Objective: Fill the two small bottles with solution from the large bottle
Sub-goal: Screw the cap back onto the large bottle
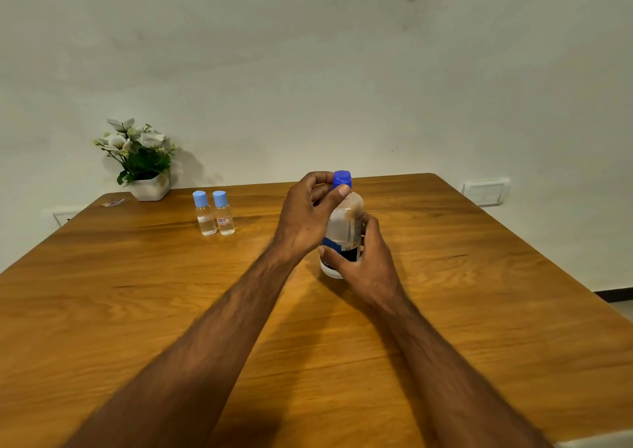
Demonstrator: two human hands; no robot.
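Left hand pinches the dark blue cap of one large bottle; right hand wraps its labelled body, upright mid-table. Two small bottles, clear with pale blue caps, stand side by side farther left. One flower pot sits at the wooden table edge against a white wall.

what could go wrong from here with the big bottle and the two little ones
The large bottle may slip or tip while the left hand works its blue cap; only the right hand steadies it. Both small bottles are capped and narrow-necked, so pouring may spill onto the table.
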